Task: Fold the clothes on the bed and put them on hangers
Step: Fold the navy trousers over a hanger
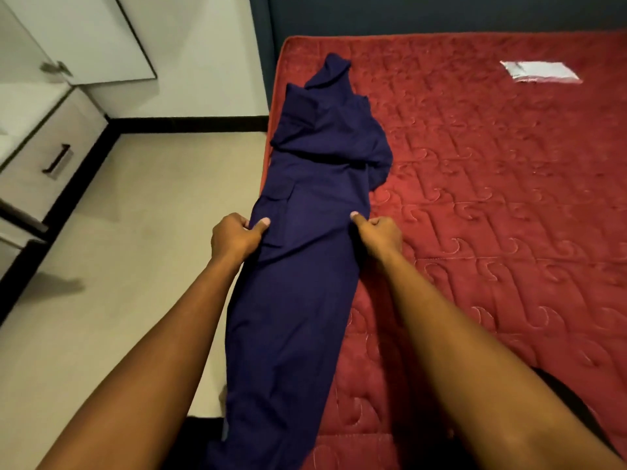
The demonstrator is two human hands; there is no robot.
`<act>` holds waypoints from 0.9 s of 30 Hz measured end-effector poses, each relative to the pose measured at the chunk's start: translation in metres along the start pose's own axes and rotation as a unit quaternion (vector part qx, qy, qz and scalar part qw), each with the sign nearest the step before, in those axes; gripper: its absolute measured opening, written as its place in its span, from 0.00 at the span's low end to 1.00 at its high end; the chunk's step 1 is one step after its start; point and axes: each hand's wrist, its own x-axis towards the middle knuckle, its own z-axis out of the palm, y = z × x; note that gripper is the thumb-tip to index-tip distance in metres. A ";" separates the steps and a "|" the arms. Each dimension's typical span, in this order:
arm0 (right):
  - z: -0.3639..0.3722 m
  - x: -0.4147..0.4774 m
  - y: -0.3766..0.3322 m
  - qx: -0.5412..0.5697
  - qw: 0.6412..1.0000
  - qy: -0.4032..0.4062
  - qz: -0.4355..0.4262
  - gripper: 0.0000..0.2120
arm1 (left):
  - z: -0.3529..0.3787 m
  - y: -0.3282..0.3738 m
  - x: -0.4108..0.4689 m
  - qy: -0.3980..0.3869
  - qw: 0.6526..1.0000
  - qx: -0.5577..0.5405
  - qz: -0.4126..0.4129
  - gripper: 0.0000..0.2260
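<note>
Fingers (263,222): curled on both sides, thumbs laid flat on top of the cloth, each set pinching one long edge of the navy garment (305,283).
Left hand (234,237): grips the outer edge, right where the cloth meets the side of the bed (475,198), beside a pocket-like patch.
Right hand (380,232): pinches the inner edge at about the same level, knuckles down on the red quilted mattress.
Garment position: stretched as a long narrow strip along the left side of the bed; far end bunched and rumpled near the headboard, near end trailing off the bed toward the person.
Handling, as a judgement: soft, light and limp, with no stiffness to hold a crease; likely to sag between the hands once lifted and to slip out of its lengthwise fold unless all layers are pinched together.
Surface: plush mattress probably drags on the cloth, so lifting looks safer than sliding.
Best hold, as a judgement: both long edges at matching height, thumb above and fingertips beneath, through every layer; the crumpled far end wants smoothing before it is folded over.
Hanger: none in view.
Elsewhere: a white packet (539,72) far off on the mattress, well apart from the garment; a drawer unit (51,157) across the pale floor (135,215).
</note>
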 end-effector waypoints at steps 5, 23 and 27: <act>0.012 -0.054 0.040 0.028 0.993 -0.115 -0.004 0.21 | -0.024 -0.032 -0.055 -0.142 0.987 -0.051 -0.048 0.18; -0.059 -0.115 0.035 -0.141 0.988 -0.060 -0.036 0.16 | 0.003 0.028 -0.157 -0.027 0.953 0.205 0.221 0.12; -0.117 -0.110 0.028 -0.206 0.975 -0.045 -0.065 0.18 | 0.042 0.085 -0.187 -0.086 0.936 0.175 0.294 0.09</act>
